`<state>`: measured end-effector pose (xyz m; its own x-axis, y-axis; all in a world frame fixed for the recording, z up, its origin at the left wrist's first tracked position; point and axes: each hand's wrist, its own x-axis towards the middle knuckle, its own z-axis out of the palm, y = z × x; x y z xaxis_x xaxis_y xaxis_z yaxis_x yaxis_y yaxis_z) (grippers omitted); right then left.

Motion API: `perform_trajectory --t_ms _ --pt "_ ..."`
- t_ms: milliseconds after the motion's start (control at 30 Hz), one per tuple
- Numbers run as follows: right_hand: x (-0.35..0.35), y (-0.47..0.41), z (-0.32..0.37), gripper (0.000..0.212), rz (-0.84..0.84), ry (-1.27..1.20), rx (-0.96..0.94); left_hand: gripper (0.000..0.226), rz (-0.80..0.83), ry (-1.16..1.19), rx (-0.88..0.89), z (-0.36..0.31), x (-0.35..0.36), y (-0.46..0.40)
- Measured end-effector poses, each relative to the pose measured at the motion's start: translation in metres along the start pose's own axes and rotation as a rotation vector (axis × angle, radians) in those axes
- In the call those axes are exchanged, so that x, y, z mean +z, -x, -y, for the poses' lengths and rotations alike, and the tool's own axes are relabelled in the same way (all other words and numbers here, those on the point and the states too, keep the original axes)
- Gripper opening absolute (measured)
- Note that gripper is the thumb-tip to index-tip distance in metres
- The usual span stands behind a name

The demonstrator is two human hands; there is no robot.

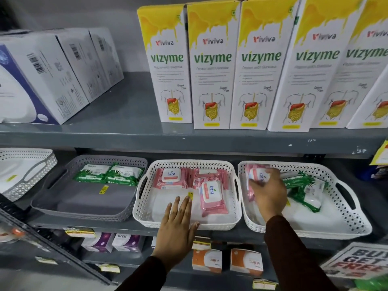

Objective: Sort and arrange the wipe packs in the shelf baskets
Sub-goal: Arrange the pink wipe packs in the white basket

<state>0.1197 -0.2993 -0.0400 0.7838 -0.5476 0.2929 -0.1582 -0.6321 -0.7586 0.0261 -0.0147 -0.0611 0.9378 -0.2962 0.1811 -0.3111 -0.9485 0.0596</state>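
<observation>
Grip: right hand [267, 191] closed on pink pack [257, 175]; left hand [178, 219] open, empty
Beside grip: green packs [302, 189], unsorted
Left of grip: pink basket [144, 206] part filled

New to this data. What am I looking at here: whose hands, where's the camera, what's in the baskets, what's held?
No robot here. One wide-angle camera sits on a person's head and looks forward and down, so both arms come in from the bottom edge.

The scene is a shop shelf. The upper shelf holds Vizyme boxes. Below stand three baskets. The grey basket has green packs along its back. The middle basket holds pink packs. The right basket holds mixed stock: a pink pack and green ones.

The left hand lies open over the middle basket's front rim, holding nothing. The right hand reaches into the right basket, its fingers closed on the pink pack, which is blurred by motion.
</observation>
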Motion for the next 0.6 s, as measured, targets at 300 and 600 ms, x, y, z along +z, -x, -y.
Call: perform_trajectory --t_ms 300,600 --pt "0.032 0.079 0.113 0.042 0.228 -0.26 -0.121 0.067 -0.034 0.025 -0.059 0.075 -0.009 0.022" --pt "0.124 0.141 0.151 0.033 0.42 0.084 -0.26 0.067 -0.023 0.03 -0.001 0.119 -0.011 0.027"
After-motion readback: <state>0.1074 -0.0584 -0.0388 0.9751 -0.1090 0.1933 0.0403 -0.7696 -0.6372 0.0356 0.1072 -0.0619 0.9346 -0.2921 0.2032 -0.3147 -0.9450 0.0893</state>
